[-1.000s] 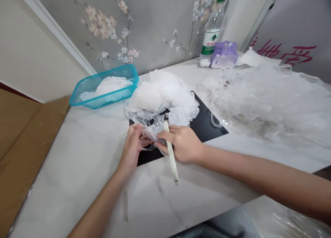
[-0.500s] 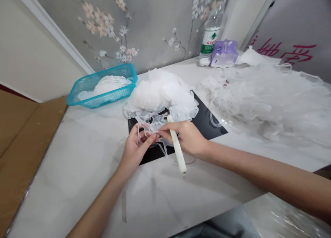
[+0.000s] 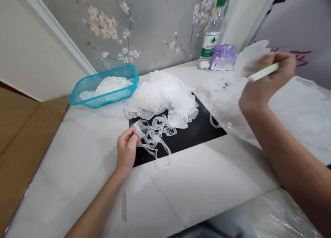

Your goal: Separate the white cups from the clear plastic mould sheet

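Left hand (image 3: 126, 149) fingers pinched shut on clear cut-out plastic strip (image 3: 152, 136), on black mat (image 3: 196, 132) at centre of white table (image 3: 77, 155). Right hand (image 3: 266, 77), raised at 2 o'clock, clasping white stick tool (image 3: 263, 72). Heap of white plastic pieces (image 3: 160, 91) at 12 o'clock seemingly left to do; teal basket (image 3: 103, 86) at 10 o'clock part-filled.

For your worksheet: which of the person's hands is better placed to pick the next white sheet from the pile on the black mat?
Probably the left hand: it rests at the black mat beside the pile of white sheets, though it pinches a cut-out strip. The right hand is raised far right, gripping a white tool.
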